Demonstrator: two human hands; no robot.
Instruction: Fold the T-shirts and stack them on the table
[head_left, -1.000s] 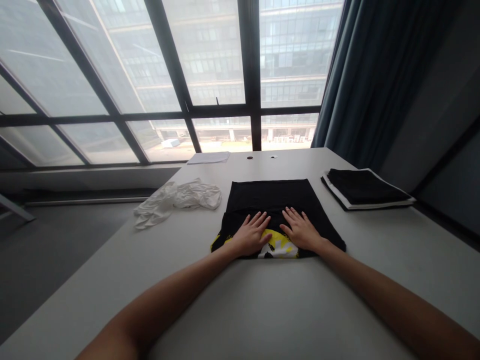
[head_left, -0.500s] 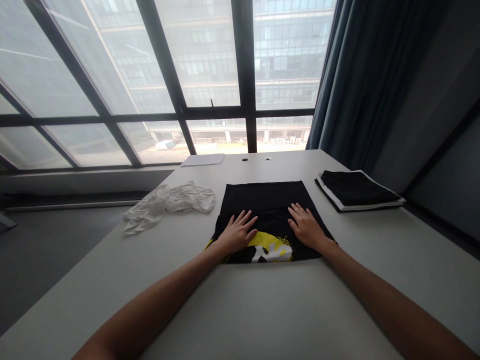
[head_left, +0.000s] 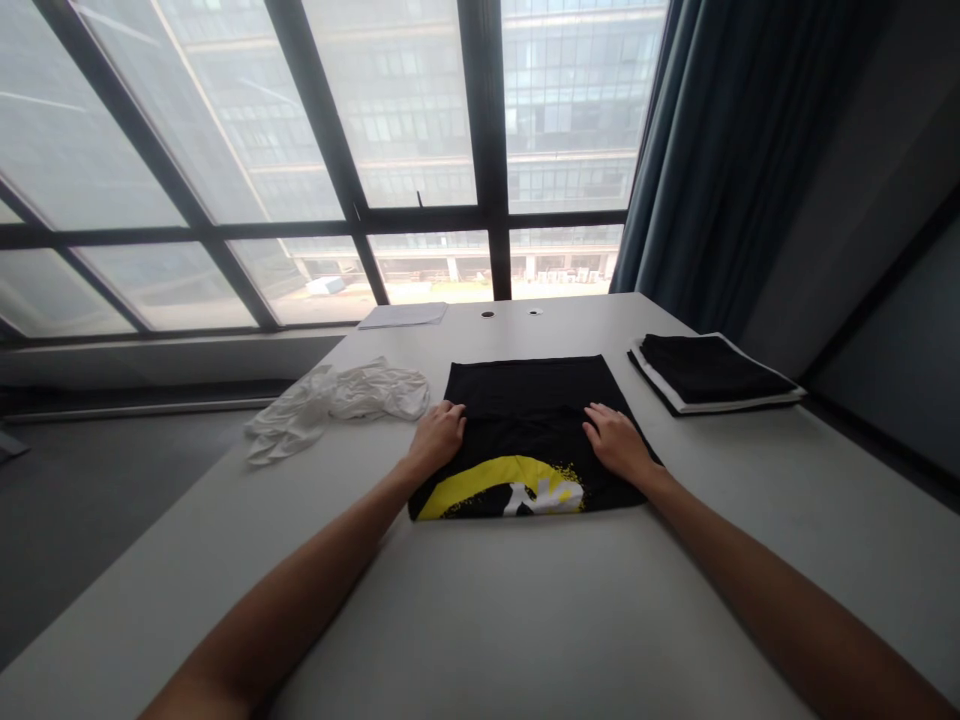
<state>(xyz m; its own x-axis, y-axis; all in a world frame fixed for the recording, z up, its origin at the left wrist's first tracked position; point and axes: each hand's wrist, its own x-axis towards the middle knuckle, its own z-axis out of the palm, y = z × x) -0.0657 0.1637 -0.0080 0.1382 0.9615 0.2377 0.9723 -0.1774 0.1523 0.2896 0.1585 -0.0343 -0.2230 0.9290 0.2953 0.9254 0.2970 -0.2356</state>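
A black T-shirt (head_left: pixel 517 385) with a yellow and white print lies folded in front of me, its near part doubled over the far part. My left hand (head_left: pixel 437 437) rests on its left edge, palm down, with the fingers slightly bent and the thumb toward the middle. On the right side of the cloth lies my right hand (head_left: pixel 618 442), open, its fingers stretched forward over the black fabric. Neither hand lifts the cloth. The print shows uncovered between my forearms.
Crumpled white cloth (head_left: pixel 375 390) lies to the left on the white table (head_left: pixel 525 610). A stack of folded black and white garments (head_left: pixel 712 370) sits at the right. Papers (head_left: pixel 403 316) lie near the far edge, beside two small round fittings. Windows and a dark curtain (head_left: pixel 705 180) stand behind.
My left hand has slid left from the middle of the T-shirt to its left edge, uncovering the yellow print. My right hand has shifted only slightly, its fingers now closer together.
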